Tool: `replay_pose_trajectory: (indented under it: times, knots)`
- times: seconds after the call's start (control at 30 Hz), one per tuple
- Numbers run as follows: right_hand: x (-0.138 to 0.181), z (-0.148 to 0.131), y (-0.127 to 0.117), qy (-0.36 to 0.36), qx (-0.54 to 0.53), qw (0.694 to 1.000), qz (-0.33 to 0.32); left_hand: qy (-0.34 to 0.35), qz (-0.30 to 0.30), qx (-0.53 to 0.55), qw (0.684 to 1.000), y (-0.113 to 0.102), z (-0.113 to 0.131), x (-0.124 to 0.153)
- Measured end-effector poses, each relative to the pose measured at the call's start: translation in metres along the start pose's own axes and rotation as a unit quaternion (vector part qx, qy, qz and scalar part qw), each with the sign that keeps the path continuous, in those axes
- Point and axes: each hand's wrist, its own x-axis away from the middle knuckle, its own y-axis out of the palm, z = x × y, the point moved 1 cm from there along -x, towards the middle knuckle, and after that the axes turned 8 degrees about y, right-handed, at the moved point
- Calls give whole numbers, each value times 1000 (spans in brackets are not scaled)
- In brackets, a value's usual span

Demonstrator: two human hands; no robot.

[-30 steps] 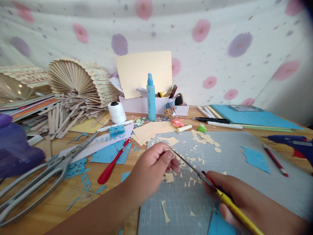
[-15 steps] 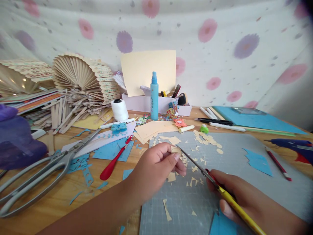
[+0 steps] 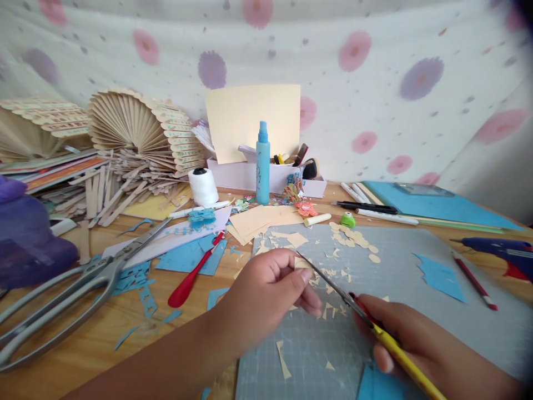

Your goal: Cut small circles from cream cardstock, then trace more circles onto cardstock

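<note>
A craft workspace: on a wooden tabletop (image 3: 91, 350) lies a grey gridded cutting mat (image 3: 403, 266), with silver metal scissors (image 3: 113, 266) and flat wooden sticks (image 3: 104, 194) to its left, what is probably a blue glue gun (image 3: 497, 246), blurred, at its right, and white flower-printed cloth (image 3: 316, 33) behind.

We hold a small, partly hidden cream paper piece (image 3: 301, 264) just beside the tip of slim, yellow-handled metal scissors (image 3: 327, 281), slanted across.
</note>
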Motion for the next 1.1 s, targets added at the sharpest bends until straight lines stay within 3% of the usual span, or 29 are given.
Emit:
replay_pose_trajectory:
  times: [0.4, 0.67, 0.8, 1.1]
  knots:
    - [-1, -4, 1, 41, -16, 999, -31, -1, -3, -36, 999, 2, 6, 3]
    - [10, 11, -9, -73, 51, 996, 21, 5, -37, -42, 998, -3, 4, 5]
    - [14, 18, -10, -75, 90, 993, 23, 10, -39, -43, 998, -3, 2, 2]
    - [10, -5, -8, -63, 72, 995, -5, -8, -42, -56, 998, -4, -1, 0]
